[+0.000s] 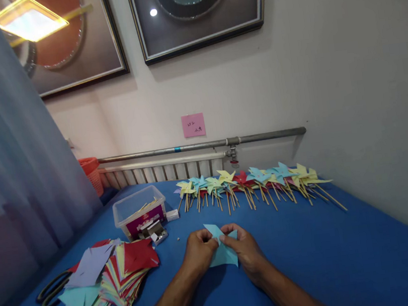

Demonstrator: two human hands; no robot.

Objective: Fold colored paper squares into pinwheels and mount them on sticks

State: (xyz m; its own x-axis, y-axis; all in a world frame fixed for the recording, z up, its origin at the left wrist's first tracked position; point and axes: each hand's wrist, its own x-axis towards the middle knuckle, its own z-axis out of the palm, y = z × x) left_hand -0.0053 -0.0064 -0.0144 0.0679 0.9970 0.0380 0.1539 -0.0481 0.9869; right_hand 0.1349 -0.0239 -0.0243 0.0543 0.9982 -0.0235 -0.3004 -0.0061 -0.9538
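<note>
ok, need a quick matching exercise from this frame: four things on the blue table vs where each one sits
Things:
1. light blue paper piece
2. scissors
3. row of pinwheels
4. clear plastic box

Places:
A. along the far edge, by the wall
B. far left, partly under the stack of paper squares
C. pinched between left hand and right hand
D. behind the paper stack, left of centre

Pairs: 1-C, 2-B, 3-A, 4-D
</note>
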